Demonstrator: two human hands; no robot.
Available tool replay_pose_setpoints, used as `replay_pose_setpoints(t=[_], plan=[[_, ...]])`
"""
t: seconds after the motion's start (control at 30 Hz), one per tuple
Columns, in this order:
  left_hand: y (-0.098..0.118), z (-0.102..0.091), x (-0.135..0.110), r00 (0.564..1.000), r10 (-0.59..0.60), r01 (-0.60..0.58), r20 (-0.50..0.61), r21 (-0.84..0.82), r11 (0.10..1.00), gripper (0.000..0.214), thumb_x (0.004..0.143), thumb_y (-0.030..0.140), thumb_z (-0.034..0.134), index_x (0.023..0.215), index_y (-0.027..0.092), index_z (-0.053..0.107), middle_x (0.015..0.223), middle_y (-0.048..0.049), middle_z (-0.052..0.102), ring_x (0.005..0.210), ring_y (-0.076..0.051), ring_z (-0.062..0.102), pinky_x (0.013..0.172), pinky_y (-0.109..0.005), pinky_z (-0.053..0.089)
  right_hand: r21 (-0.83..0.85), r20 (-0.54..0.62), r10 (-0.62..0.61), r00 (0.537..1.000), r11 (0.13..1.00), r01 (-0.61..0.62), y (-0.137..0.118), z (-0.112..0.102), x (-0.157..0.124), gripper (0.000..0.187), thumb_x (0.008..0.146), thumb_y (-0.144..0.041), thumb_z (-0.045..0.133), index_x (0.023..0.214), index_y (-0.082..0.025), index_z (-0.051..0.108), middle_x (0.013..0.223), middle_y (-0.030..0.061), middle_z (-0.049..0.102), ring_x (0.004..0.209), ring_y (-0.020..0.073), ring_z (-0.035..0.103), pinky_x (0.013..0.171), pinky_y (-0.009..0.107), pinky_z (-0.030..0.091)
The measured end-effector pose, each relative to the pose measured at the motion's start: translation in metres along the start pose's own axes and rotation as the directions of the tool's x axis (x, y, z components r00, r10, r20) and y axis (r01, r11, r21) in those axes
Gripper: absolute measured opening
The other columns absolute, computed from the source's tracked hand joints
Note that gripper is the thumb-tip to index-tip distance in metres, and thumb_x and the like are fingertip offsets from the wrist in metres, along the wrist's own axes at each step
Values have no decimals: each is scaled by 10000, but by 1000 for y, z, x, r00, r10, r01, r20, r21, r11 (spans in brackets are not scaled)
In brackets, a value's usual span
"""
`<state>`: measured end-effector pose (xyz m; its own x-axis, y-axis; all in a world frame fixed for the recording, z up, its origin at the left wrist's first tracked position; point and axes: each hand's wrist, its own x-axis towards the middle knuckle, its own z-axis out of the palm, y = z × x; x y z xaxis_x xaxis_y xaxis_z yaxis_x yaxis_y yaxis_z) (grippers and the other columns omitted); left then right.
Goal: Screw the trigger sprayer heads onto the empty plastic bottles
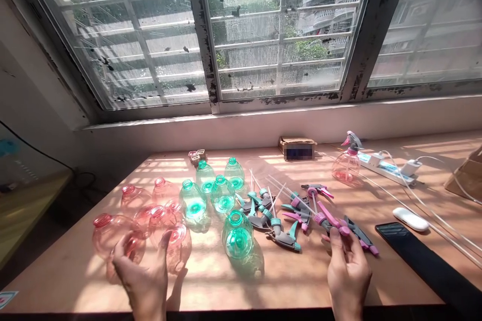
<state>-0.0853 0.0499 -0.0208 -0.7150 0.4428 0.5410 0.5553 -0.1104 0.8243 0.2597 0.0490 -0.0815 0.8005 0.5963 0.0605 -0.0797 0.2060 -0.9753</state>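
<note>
My left hand [141, 273] is closed round a clear pink bottle [176, 248] lying at the near left of the wooden table [293, 276]. Several more pink bottles [113, 233] lie beside it. My right hand [348, 268] grips a pink and grey spray trigger head [331, 220] with its thin dip tube pointing away. Green bottles [207, 193] stand in a group behind, and one green bottle [239, 238] stands nearer me. A pile of loose trigger heads [278, 210] in teal, pink and grey lies in the middle.
An assembled pink spray bottle [348, 163] stands at the back right by a white power strip [387, 168] with cables. A small cardboard box [297, 148] sits by the wall. A black phone [397, 233], a white oval case [410, 219] and a black strap [437, 271] lie right.
</note>
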Motion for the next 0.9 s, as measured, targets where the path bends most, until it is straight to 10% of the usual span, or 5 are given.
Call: replay_pose_setpoints(t=[0.37, 0.57, 0.63, 0.73, 0.9], plan=[[8, 14, -8, 946, -132, 146, 297, -26, 989, 937, 688, 482, 870, 1473, 251, 412, 1474, -139, 539, 1457, -413, 438, 1205, -622, 349, 131, -123, 37, 992, 991, -21, -12, -4, -2, 344, 920, -572, 671, 986, -239, 618, 840, 29, 684, 564, 230, 617, 572, 369, 520], [59, -14, -54, 928, -24, 138, 371, -285, 949, 780, 702, 499, 874, 1387, 308, 554, 1379, -74, 656, 1336, -356, 595, 1179, -547, 441, 261, -42, 109, 993, 961, -94, -18, -6, 3, 362, 981, -529, 555, 1117, -210, 660, 799, 44, 735, 454, 212, 619, 361, 301, 450], [75, -15, -76, 823, 57, 193, 565, -372, 908, 889, 650, 586, 891, 1421, 286, 566, 1357, -100, 695, 1298, -400, 627, 1157, -572, 460, 304, -12, 162, 987, 941, -151, -19, -7, 4, 451, 989, -567, 545, 1224, -198, 656, 901, 77, 763, 450, 207, 637, 323, 285, 443], [83, 7, -112, 540, 195, 294, 819, -401, 868, 957, 659, 651, 866, 1494, 346, 513, 1493, -99, 614, 1358, -412, 584, 1133, -543, 495, 360, -9, 192, 981, 916, -176, -20, -7, 4, 511, 942, -582, 646, 1308, -226, 630, 927, 58, 763, 497, 196, 670, 379, 278, 520], [67, 62, -157, 395, 377, 44, 838, -427, 903, 1005, 817, 425, 831, 1617, 376, 224, 1610, -110, 481, 1504, -344, 426, 1227, -564, 370, 337, 101, 64, 993, 937, -95, -20, -11, 7, 520, 654, -335, 971, 1105, -238, 730, 904, -19, 716, 713, 166, 656, 537, 205, 558]])
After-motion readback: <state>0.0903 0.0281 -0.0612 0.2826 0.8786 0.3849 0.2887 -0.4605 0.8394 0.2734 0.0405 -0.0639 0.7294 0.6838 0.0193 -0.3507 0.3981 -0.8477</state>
